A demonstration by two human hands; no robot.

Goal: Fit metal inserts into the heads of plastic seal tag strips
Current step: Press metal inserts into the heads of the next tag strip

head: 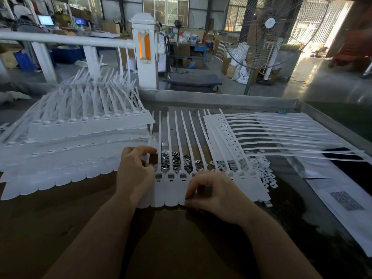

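Dim workshop, glossy concrete floor (314, 77), large standing fan (269, 33), bright windows (167, 9)

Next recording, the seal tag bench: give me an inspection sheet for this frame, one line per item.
Surface: dark worktable with a raised metal rim.
Job's things: joined seal tag strip lying flat under both hands; loose metal inserts piled just behind its heads; stacked strips at left; another strip sheet at right.
Clutter: small white plastic pieces; printed paper sheets.
Grips: left hand pinches a small dark piece; right hand curled on the strip, contents unclear.
Cables: nothing seen.
Surroundings: white gate post, standing fan, blue platform cart.
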